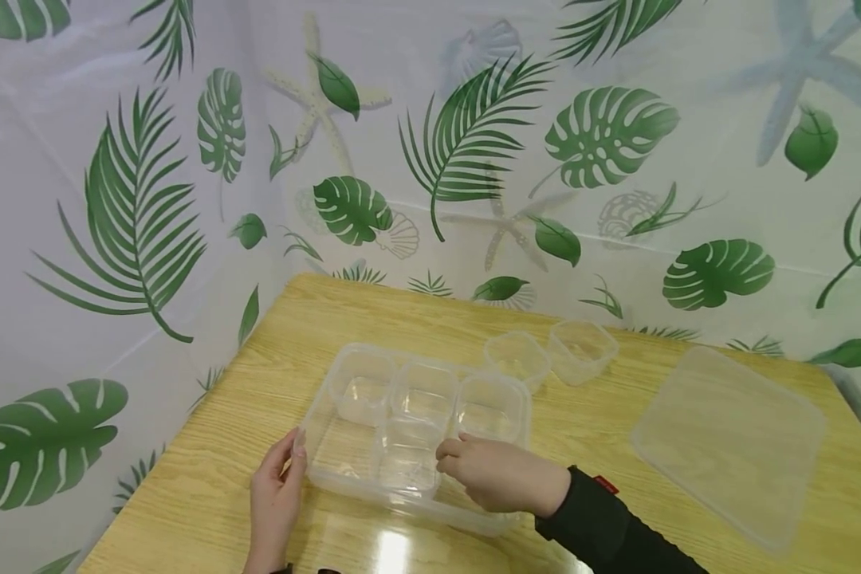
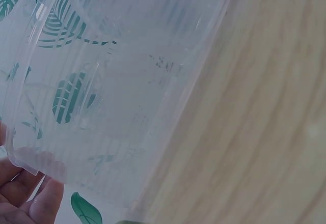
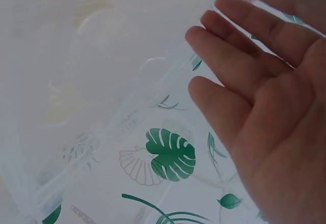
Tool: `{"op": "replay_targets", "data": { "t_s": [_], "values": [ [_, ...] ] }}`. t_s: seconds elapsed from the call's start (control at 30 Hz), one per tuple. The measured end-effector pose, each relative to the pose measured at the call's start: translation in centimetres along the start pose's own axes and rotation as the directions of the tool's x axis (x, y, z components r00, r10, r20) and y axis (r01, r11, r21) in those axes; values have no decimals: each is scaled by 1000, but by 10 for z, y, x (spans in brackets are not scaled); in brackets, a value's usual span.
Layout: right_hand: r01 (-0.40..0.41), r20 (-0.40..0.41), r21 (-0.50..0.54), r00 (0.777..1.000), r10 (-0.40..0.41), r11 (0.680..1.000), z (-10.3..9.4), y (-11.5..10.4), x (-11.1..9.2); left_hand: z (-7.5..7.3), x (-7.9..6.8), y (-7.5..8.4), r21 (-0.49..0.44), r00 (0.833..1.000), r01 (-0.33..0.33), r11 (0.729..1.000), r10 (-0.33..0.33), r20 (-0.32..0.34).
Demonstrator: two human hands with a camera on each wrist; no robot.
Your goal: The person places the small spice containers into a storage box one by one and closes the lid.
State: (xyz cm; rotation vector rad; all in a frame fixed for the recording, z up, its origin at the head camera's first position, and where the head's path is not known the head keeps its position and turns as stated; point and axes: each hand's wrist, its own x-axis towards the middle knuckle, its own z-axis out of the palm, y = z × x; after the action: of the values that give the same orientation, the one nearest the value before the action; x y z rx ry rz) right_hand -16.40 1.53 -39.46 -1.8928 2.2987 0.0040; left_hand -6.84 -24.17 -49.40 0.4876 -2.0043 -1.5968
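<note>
A large clear plastic box (image 1: 344, 482) lies on the table with several small clear plastic containers inside. Three of these, including the left one (image 1: 362, 399), line its back side. Another small container (image 1: 406, 462) sits in front of the middle one. My left hand (image 1: 276, 488) grips the large box's left rim, its fingers (image 2: 20, 188) at the corner in the left wrist view. At the front small container's right rim, my right hand (image 1: 498, 472) pinches with thumb and forefinger. Its other fingers (image 3: 219, 61) stay extended in the right wrist view.
Two more small clear containers, one nearer (image 1: 516, 359) and one farther right (image 1: 581, 355), stand behind the large box. A translucent flat lid (image 1: 732, 446) lies at the right on the wooden table (image 1: 208, 470). Leaf-patterned cloth (image 1: 373, 104) hangs behind and to the left.
</note>
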Motion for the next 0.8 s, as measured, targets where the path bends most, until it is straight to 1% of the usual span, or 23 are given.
{"op": "replay_targets", "data": {
  "t_s": [0.1, 0.2, 0.27, 0.33, 0.43, 0.57, 0.8],
  "values": [
    [-13, 70, 39, 998, 10, 999, -3, 3, -1, 1, 0, -1, 0, 1000, 2, 1000, -2, 9],
    [-26, 142, 79, 990, 15, 997, -7, 6, -2, 2, -1, -1, -12, 1000, 4, 1000, -4, 17],
    [-27, 177, 96, 984, 10, 995, -10, 7, -2, 2, -1, 0, -15, 1000, 8, 1000, -8, 16],
    [-20, 199, 92, 980, 2, 996, -13, 8, -2, 2, -1, 0, -18, 1000, 10, 1000, -10, 13],
    [3, 212, 65, 977, -17, 998, -16, 8, 0, 2, 0, 0, -18, 1000, 10, 1000, -10, 13],
    [47, 203, 22, 978, -50, 999, -17, 8, 4, 1, 1, -1, -17, 1000, 8, 1000, -8, 10],
    [91, 204, -17, 975, -86, 996, -21, 5, 14, -1, 2, -1, -8, 1000, 19, 1000, -19, -2]
  ]
}}
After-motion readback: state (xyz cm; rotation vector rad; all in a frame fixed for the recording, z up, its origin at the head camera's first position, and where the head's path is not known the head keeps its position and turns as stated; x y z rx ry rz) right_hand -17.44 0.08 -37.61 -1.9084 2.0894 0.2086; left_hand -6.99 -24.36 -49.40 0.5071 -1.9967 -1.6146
